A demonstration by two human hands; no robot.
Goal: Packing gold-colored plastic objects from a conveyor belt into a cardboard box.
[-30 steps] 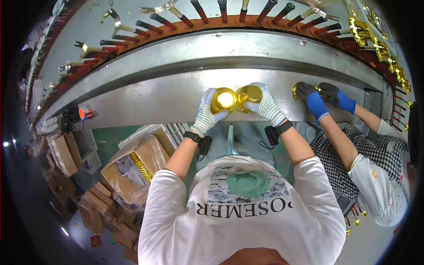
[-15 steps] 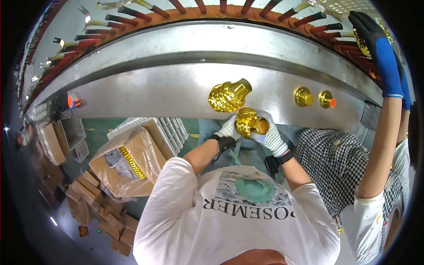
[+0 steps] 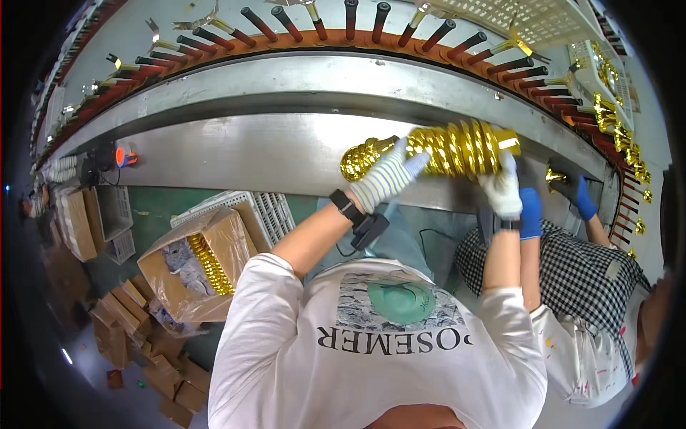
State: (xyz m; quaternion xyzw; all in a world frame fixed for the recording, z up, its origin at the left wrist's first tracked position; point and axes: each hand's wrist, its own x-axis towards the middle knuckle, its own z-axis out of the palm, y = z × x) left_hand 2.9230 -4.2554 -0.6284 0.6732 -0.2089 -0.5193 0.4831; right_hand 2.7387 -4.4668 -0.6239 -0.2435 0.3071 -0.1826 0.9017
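A long stack of nested, shiny gold cup-shaped pieces [image 3: 454,151] lies sideways between my hands, over the metal bench [image 3: 243,154]. My left hand [image 3: 387,179], in a striped glove, grips its left end with the fingers over the top; motion smears them a little. Around the right end close the fingers of my right hand [image 3: 503,187], also gloved. Just left of my left hand rests a shorter stack of gold pieces [image 3: 361,159], partly covered by that hand.
At right, a co-worker's dark-gloved hand [image 3: 569,187] holds a gold piece [image 3: 554,179]. Beyond the bench runs a rack of red pegs with black tips [image 3: 350,21]. A plastic-lined carton [image 3: 193,264] stands at lower left by a white crate [image 3: 275,211]. An orange-faced device [image 3: 123,155] sits far left.
My hands have moved up and rightward from the single gold piece near my body to the long stack. The co-worker's raised arm has come down to the bench. The two gold pieces at right no longer show there.
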